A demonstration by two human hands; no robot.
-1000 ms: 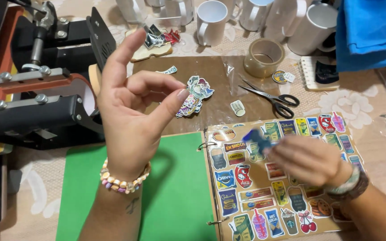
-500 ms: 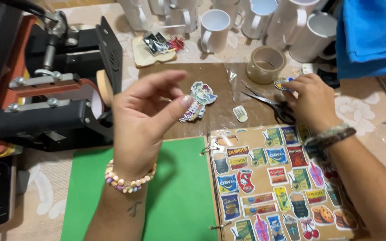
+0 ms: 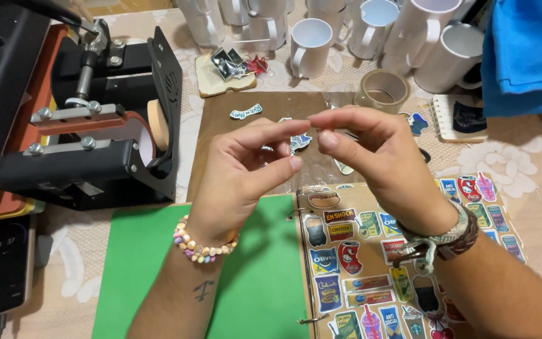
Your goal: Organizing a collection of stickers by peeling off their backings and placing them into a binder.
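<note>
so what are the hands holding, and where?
Cannot tell: fingertips of the left hand and right hand meet in a pinch above the sticker binder; anything between them is too small to see.

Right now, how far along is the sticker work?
Done: several cut stickers lie loose on the brown board. In hand: the left hand and right hand meet fingertip to fingertip above it; what they pinch is too small to tell. Left: most of the sticker sheet remains filled.

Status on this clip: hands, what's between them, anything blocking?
Left hand and right hand raised, fingertips pinched together. Item between them too small to tell. Sticker sheet below, nothing blocking.
</note>
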